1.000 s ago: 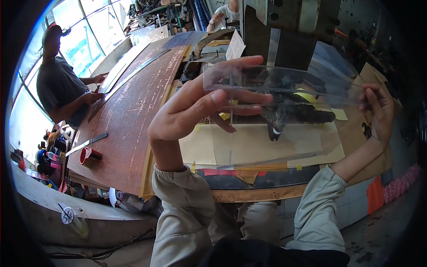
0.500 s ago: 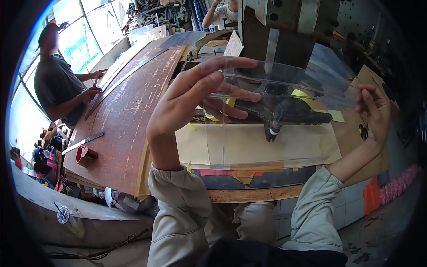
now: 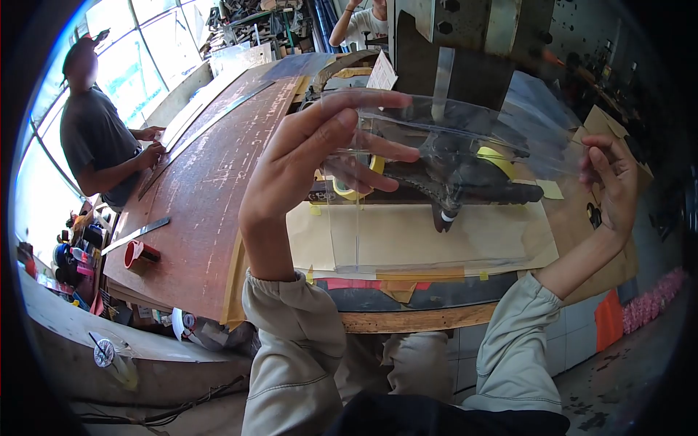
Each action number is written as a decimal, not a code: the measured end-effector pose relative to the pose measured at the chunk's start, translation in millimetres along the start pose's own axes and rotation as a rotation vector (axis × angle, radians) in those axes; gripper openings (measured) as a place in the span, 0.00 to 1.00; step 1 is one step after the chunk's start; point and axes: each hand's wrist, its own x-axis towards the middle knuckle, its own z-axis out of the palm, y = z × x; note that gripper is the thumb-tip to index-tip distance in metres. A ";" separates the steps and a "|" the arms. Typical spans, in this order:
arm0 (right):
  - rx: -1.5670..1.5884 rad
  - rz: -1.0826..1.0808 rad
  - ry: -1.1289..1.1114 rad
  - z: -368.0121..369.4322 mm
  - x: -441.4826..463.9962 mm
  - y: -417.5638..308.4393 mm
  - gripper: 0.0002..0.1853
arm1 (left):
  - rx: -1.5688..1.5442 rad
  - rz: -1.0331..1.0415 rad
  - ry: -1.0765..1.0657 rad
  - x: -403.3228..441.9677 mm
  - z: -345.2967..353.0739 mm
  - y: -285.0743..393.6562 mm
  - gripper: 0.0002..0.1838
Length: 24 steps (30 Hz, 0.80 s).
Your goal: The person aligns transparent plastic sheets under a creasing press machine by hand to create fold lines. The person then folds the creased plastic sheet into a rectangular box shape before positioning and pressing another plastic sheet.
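A clear plastic sheet [image 3: 429,251] with creased lines is held up in front of me, and I see the things behind it through it. My left hand [image 3: 302,156] grips its left side, thumb on the near face and fingers stretched along it. At the sheet's far right edge, my right hand [image 3: 611,178] pinches the plastic between curled fingers. Behind the sheet are a black machine handle [image 3: 502,192], yellow tape rolls [image 3: 496,161] and a cream board [image 3: 451,236] on the work surface.
A large press-like machine [image 3: 472,29] rises ahead. Left is a brown table [image 3: 196,189] with a red cup [image 3: 140,254], a metal ruler [image 3: 137,234] and a long straightedge [image 3: 211,131]. A person [image 3: 98,131] works beside it; another person [image 3: 363,29] is at the back.
My left hand has shifted slightly left, and the plastic sheet's left side with it. My right hand has hardly moved. The person at left has moved their hands slightly.
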 end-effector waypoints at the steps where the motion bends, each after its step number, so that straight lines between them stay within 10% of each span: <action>1: 0.001 0.000 -0.008 -0.2 -0.2 -0.1 0.12 | -0.007 0.003 0.014 0.2 0.2 -0.4 0.26; 24: -0.022 -0.047 -0.151 4.5 3.6 -0.5 0.20 | 0.011 0.017 0.033 3.8 -14.1 -12.4 0.24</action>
